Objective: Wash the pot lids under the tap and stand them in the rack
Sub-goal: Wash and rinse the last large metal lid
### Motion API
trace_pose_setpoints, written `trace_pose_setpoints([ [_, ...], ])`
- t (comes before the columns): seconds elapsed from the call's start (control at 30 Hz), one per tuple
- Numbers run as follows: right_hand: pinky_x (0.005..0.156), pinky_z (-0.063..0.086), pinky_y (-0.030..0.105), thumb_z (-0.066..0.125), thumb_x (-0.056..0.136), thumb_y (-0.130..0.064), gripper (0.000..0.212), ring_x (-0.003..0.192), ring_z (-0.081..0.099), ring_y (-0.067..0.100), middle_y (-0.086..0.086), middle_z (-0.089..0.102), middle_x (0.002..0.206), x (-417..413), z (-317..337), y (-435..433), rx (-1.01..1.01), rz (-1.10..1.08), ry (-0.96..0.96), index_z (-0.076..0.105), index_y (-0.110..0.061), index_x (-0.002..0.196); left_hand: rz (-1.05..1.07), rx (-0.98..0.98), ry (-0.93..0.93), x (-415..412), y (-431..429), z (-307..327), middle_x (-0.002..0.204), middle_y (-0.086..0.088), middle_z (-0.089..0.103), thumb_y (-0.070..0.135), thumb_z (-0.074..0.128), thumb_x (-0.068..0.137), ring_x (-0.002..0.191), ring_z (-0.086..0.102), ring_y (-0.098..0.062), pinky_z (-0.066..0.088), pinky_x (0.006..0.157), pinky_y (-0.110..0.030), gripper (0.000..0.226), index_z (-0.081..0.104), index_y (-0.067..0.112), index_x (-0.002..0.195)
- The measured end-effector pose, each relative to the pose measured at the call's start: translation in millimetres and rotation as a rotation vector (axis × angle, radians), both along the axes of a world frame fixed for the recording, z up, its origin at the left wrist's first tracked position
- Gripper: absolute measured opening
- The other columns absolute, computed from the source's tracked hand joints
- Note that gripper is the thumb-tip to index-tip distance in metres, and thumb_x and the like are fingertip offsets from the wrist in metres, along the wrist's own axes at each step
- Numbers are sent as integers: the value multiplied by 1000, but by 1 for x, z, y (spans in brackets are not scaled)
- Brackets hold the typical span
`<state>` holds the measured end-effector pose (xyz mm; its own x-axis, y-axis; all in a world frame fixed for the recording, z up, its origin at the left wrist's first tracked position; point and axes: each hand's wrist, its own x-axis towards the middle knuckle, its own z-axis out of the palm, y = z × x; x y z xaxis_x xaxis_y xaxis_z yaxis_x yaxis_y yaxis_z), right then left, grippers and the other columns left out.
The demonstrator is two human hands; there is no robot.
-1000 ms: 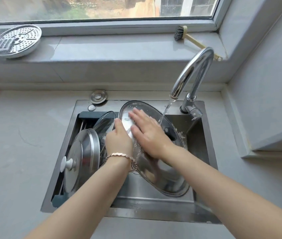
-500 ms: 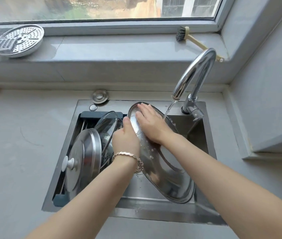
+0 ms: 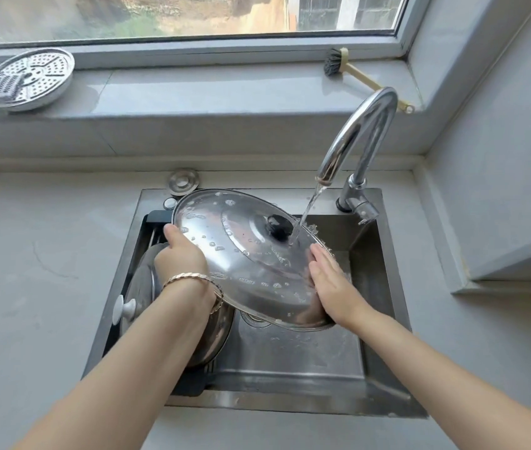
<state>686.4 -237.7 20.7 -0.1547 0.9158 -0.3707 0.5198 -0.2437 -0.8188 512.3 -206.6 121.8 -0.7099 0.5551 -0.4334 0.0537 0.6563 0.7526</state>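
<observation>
Over the sink (image 3: 290,368), a person turns a big steel lid (image 3: 244,254) under the running tap (image 3: 364,125). Half a second ago its hollow underside faced the camera and the right hand was rubbing inside it; now the domed top is uppermost, held at a slant, and the stream (image 3: 306,212) lands just beside the black knob (image 3: 277,226). The left hand (image 3: 179,254), bracelet (image 3: 192,277) at the wrist, grips the lid's left rim, thumb on top and fingers out of sight beneath. The right hand (image 3: 329,280) has left the inner face and lies with fingers straight against the near-right rim, steadying rather than clasping it. Water beads across the top. The flip suggests the underside is done and the outer face is being rinsed, so this lid looks close to ready for the rack (image 3: 155,217) at the sink's left. There a second lid (image 3: 142,287), white-knobbed, already stands on edge, partly behind the left forearm; the glass lid seen beside it a moment ago is now hidden. On the far sill lie a brush (image 3: 335,63) and a steamer plate (image 3: 30,76).
</observation>
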Motion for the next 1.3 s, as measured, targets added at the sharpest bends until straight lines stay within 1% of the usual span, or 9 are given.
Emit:
trace_pose_setpoints([
  [0.13, 110, -11, 19, 19, 100, -40, 59, 135, -18, -4, -21, -15, 141, -27, 14, -22, 205, 267, -170, -5, -18, 148, 27, -2, -26, 5, 1, -4, 128, -20, 54, 39, 26, 99, 117, 49, -34, 36, 93, -35, 55, 52, -4, 120],
  [0.3, 119, 0, 34, 23, 99, -41, 51, 145, 2, 16, 8, 5, 158, -13, 1, 7, -92, -63, -107, 25, -11, 141, 61, 26, -19, 9, -5, -8, 122, -17, 57, 40, 26, 98, 106, 51, -31, 32, 80, -30, 55, 56, -2, 115],
  [0.47, 113, -9, 24, 20, 98, -45, 65, 142, -13, 6, -13, -11, 149, -28, 10, -17, 94, 205, -187, -5, -11, 148, 76, 49, -26, 10, -7, -10, 122, -17, 58, 39, 27, 98, 91, 45, -25, 31, 76, -28, 53, 57, -1, 115],
  [0.63, 118, 11, 40, 24, 94, -51, 70, 143, 16, 22, 14, 18, 154, -3, -16, 14, -206, -188, -96, 25, 0, 142, 58, 54, -41, 10, -10, -11, 100, -12, 55, 41, 26, 98, 85, 42, -25, 28, 73, -26, 53, 59, 1, 111],
  [0.77, 117, -3, 27, 23, 99, -39, 60, 143, -5, 7, -11, 5, 151, -17, -12, -10, 48, 95, -54, 3, -11, 149, 42, 66, -53, 9, -6, -13, 99, -11, 54, 40, 26, 99, 84, 41, -23, 26, 70, -25, 54, 59, -1, 111],
  [0.87, 116, 9, 33, 22, 96, -45, 54, 142, 17, 18, -12, 29, 138, 1, -30, -7, 77, 22, -135, 39, -13, 137, 7, 19, -47, 5, -7, -18, 119, -15, 56, 41, 27, 98, 89, 43, -26, 28, 74, -26, 54, 56, 0, 117],
  [1.0, 83, 45, 31, 43, 89, -37, 41, 97, 54, 28, 13, 60, 104, 48, -41, 6, -411, -693, 30, 57, -6, 112, 16, -120, -151, -10, -4, -35, 127, -16, 53, 40, 29, 97, 116, 50, -31, 38, 99, -32, 55, 50, -5, 120],
  [1.1, 82, 47, 34, 49, 92, -19, 31, 81, 57, 24, 10, 62, 82, 74, -34, 10, -493, -780, 217, 60, 0, 113, 20, -132, -311, -7, -1, -43, 114, -18, 58, 34, 34, 97, 113, 52, -27, 38, 105, -39, 45, 53, -6, 103],
  [1.3, 41, 44, 16, 42, 94, -11, 25, 37, 53, 8, -2, 54, 42, 99, 17, 11, -348, -854, 288, 54, -11, 73, -177, -197, -383, -2, 6, -52, 114, -14, 49, 23, 25, 101, 90, 50, -21, 42, 67, -25, 44, 39, 0, 136],
])
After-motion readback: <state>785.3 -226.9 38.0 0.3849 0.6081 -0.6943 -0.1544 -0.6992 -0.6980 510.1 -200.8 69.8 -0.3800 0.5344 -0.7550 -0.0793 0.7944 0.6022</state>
